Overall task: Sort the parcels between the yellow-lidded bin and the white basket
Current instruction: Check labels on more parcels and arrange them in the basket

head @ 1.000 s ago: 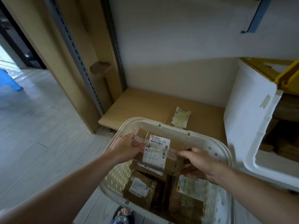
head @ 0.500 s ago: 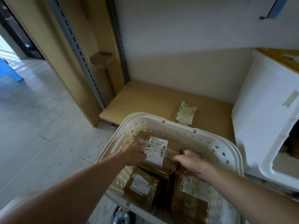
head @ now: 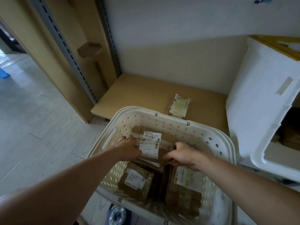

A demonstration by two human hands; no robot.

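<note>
Low wooden shelf (head: 142, 93) bears a packet (head: 179, 106) (crinkled); white bin (head: 259, 101) beside

One white basket (head: 162, 120) sits in front, perforated all round. Inside it I count three brown cardboard parcels plainly showing: one on top with a white shipping label (head: 155, 143), one lower left (head: 134, 181), one lower right (head: 183, 189). There may be a fourth under the top one, but I cannot tell. Two hands are in the basket, a left hand (head: 129, 148) and a right hand (head: 181, 153). One white bin with a yellow lid (head: 259, 103) stands to the right, brown parcels inside it too dim to count. One small flat packet (head: 179, 105) lies on the one low wooden shelf (head: 138, 95).
</note>
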